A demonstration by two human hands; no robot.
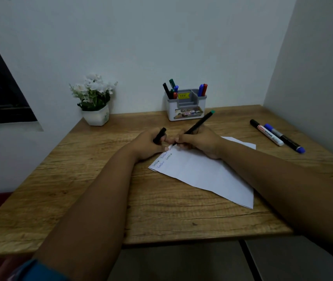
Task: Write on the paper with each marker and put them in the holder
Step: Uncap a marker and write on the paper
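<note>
Fingers [178, 139] of my right hand [200, 142] pinch the green marker [197, 125]; left hand [151, 144] grips its cap [159, 135]. Paper [202, 171] could slide and smear.

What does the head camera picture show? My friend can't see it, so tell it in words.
A person's right hand writes on white paper with a green-ended marker, while the left hand holds its black cap. A holder of markers stands at the wooden table's back, and two more markers lie right.

Markers: seven in holder [187, 110], two loose [270, 132] on table, one in hand [199, 122]; one paper [202, 171].
</note>
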